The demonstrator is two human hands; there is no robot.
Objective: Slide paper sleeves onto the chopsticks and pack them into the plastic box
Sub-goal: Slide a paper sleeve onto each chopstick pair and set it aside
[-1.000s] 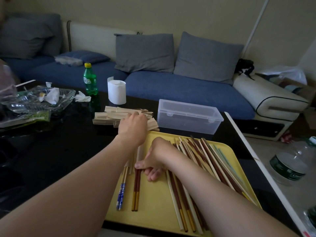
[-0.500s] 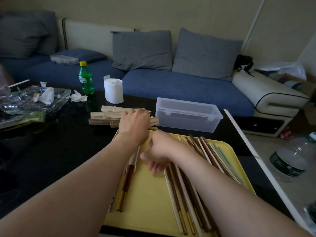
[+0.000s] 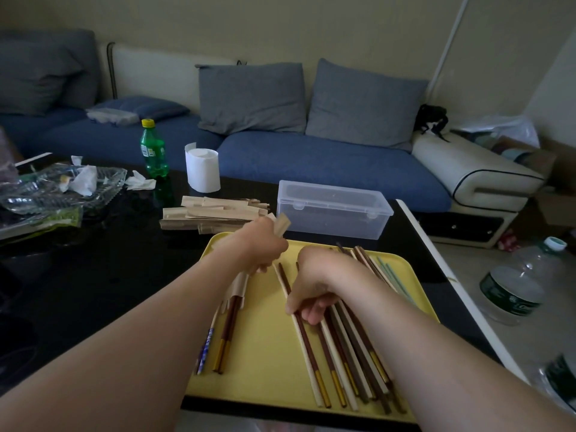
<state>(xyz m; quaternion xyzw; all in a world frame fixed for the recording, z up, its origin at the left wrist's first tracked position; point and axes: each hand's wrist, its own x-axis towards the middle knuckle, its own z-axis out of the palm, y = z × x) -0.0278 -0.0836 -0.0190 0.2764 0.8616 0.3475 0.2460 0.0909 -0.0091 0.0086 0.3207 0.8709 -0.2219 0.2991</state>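
Pinched in the left hand (image 3: 260, 247), a paper sleeve (image 3: 282, 225) sits just off the sleeve pile (image 3: 215, 213), likely ready to slide on. The right hand (image 3: 314, 288) curls round chopsticks (image 3: 307, 341) on the yellow tray (image 3: 268, 353), seemingly to single out a pair. The plastic box (image 3: 333, 210) waits behind the tray.
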